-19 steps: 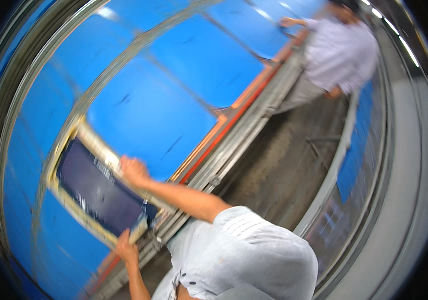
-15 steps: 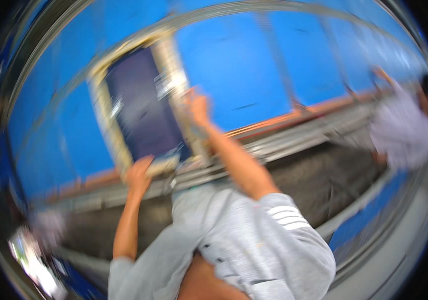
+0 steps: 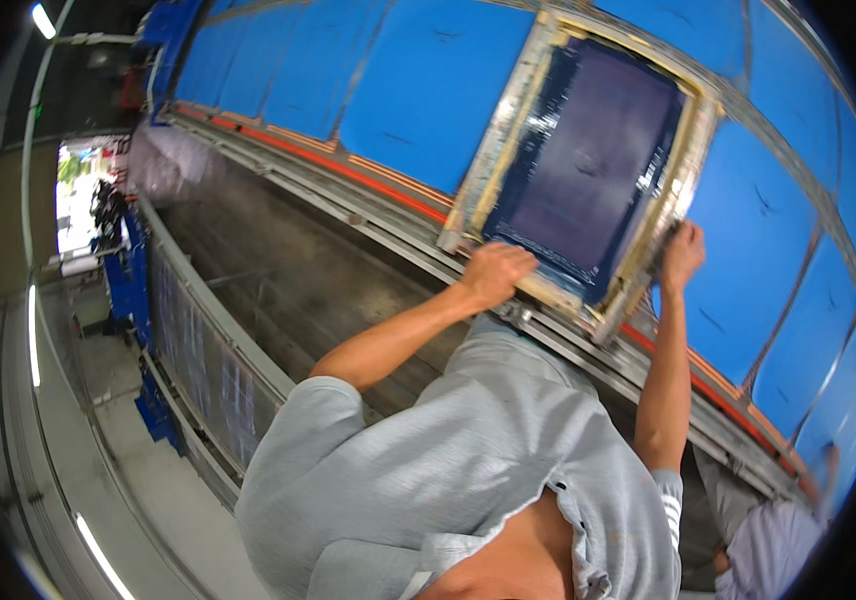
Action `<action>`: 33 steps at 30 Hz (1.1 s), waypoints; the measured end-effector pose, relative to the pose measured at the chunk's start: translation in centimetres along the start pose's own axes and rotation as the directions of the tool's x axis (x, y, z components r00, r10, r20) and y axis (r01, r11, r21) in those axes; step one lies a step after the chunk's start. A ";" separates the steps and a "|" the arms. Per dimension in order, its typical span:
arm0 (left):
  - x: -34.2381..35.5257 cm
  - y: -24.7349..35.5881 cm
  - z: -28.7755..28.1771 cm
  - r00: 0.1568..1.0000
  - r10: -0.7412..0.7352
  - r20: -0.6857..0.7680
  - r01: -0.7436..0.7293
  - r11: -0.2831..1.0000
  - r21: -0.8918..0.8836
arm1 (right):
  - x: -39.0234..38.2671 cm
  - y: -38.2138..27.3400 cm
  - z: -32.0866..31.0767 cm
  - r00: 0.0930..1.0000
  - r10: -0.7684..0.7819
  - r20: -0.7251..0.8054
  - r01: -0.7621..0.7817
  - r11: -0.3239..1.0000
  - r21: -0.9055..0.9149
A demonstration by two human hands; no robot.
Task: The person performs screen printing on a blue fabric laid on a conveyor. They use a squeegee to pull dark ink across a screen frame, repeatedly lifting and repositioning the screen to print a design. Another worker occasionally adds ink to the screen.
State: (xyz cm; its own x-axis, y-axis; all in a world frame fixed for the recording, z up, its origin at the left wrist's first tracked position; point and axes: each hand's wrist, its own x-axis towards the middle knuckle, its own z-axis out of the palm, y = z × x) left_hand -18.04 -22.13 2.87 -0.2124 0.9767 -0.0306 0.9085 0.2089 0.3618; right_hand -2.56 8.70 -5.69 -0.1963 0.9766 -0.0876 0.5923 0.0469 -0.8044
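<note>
A screen-printing frame (image 3: 500,150) with a dark purple mesh (image 3: 593,155) lies on the long table over blue panels (image 3: 428,100). Its pale rim is smeared and taped. My left hand (image 3: 498,275) is closed over the near bar of the frame, close to its left corner. On the frame's right side rests my right hand (image 3: 683,258), with its fingers curled round the outer edge. Where those fingertips end is partly hidden.
A metal rail (image 3: 348,212) with an orange-red strip (image 3: 388,185) runs along the table's near edge. At the lower right a co-worker in a pale shirt (image 3: 773,550) reaches toward the table. Behind me to the left stands another long table with a grey edge (image 3: 213,300).
My view has swung round, so the frame now appears farther right and sharper. My right hand shows lower along the frame's right side; my left hand still holds the near bar.
</note>
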 end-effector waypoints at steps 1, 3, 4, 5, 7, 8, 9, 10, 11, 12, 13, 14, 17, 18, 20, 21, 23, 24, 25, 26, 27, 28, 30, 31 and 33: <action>0.1 -0.6 1.1 0.999 0.013 -0.047 -0.012 1.000 0.011 | 0.1 0.1 -0.1 0.999 -0.024 -0.028 0.023 1.000 -0.015; 1.4 -1.2 1.5 0.992 0.046 -0.116 -0.043 0.999 0.029 | 0.6 1.2 0.1 0.996 -0.049 -0.070 0.044 0.997 -0.064; 2.5 -1.3 1.1 0.987 0.063 -0.146 -0.060 0.998 0.023 | 0.7 1.8 0.1 0.999 -0.025 -0.036 0.023 0.998 -0.051; 3.8 -1.6 1.2 0.983 0.077 -0.168 -0.071 0.997 0.044 | 0.7 2.5 -0.4 1.000 0.004 -0.007 -0.005 0.999 -0.044; 7.1 -3.1 1.0 0.983 0.069 -0.170 -0.060 0.997 0.057 | 0.8 4.0 0.1 0.999 0.036 -0.003 -0.036 0.999 0.023; 9.4 -3.2 0.2 0.987 0.073 -0.143 -0.070 0.997 0.024 | 0.7 5.0 0.2 0.989 0.146 0.027 -0.148 0.976 0.161; 11.2 -3.7 0.0 0.987 0.021 -0.156 -0.019 1.000 0.013 | 0.7 5.2 0.2 0.996 0.092 0.002 -0.091 0.993 0.079; 13.6 -4.5 0.4 0.985 -0.026 -0.171 0.025 1.000 -0.007 | 0.8 5.4 0.0 0.999 0.035 -0.028 -0.035 0.999 -0.008; 16.1 -5.4 0.9 0.965 0.043 -0.258 -0.035 0.999 0.036 | 0.7 4.0 -0.2 0.998 -0.026 -0.055 0.024 0.999 -0.041; 18.6 -6.7 1.5 0.934 0.109 -0.339 -0.085 0.993 0.084 | 0.7 1.7 -0.7 0.999 0.004 -0.054 -0.009 0.996 -0.084; 21.1 -7.6 1.4 0.922 0.126 -0.365 -0.101 0.991 0.087 | 0.7 1.1 -1.0 0.998 0.016 -0.054 -0.024 0.988 -0.152; 23.8 -8.6 1.2 0.911 0.134 -0.389 -0.105 0.990 0.095 | 0.8 -0.1 -1.5 1.000 0.013 0.006 -0.011 0.956 -0.294; 31.2 -10.2 -1.7 0.982 0.050 -0.183 -0.042 0.998 0.047 | 3.3 -4.4 -0.8 0.938 -0.322 -0.128 0.256 0.894 -0.368; 33.5 -10.6 -2.8 0.999 -0.018 -0.047 0.021 0.997 0.071 | 5.3 -6.9 -0.3 0.876 -0.448 -0.180 0.368 0.861 -0.352; 37.2 -11.2 -6.2 0.995 -0.058 0.081 0.044 0.986 0.160 | 10.2 -12.4 0.3 0.800 -0.598 -0.037 0.581 0.789 -0.200; 38.9 -11.6 -7.2 0.992 -0.052 0.118 0.034 0.988 0.150 | 12.4 -16.1 0.3 0.780 -0.610 0.137 0.625 0.759 -0.180; 41.7 -12.6 -8.2 0.985 -0.044 0.164 0.020 0.988 0.150 | 16.7 -20.4 2.2 0.679 -0.617 0.397 0.723 0.656 -0.217; 42.9 -12.9 -8.3 0.985 -0.037 0.170 0.010 0.987 0.160 | 18.7 -21.2 3.4 0.621 -0.615 0.486 0.777 0.565 -0.278; 43.8 -13.4 -8.4 0.984 -0.032 0.175 0.008 0.991 0.137 | 20.1 -21.9 4.8 0.629 -0.524 0.574 0.756 0.583 -0.297; 44.6 -13.0 -9.1 0.977 -0.039 0.212 0.008 0.989 0.147 | 21.3 -22.4 5.9 0.637 -0.420 0.646 0.729 0.599 -0.330; 45.2 -13.7 -8.3 0.980 -0.044 0.192 0.006 0.981 0.195 | 22.4 -22.4 7.2 0.642 -0.349 0.683 0.718 0.585 -0.376; 46.0 -14.5 -7.4 0.985 -0.039 0.166 0.001 0.974 0.225 | 23.5 -21.8 8.5 0.650 -0.264 0.713 0.706 0.558 -0.436; 45.7 -14.9 -7.2 0.983 -0.042 0.179 0.006 0.981 0.196 | 24.0 -20.2 11.1 0.681 -0.300 0.668 0.708 0.504 -0.495; 44.7 -15.2 -6.8 0.994 -0.001 0.113 -0.019 0.984 0.178 | 23.1 -20.1 11.2 0.672 -0.380 0.636 0.732 0.472 -0.491; 41.9 -14.4 -6.3 0.997 0.029 0.077 -0.043 0.983 0.177 | 20.4 -18.5 10.9 0.669 -0.472 0.575 0.742 0.467 -0.481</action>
State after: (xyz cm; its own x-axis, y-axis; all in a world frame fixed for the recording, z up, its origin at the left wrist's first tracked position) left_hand -42.27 15.53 2.24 -0.1572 0.9833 -0.0918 0.9662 0.1723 0.1918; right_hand -26.02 25.42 0.96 -0.8597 0.5106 -0.0168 0.5065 0.8476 -0.1580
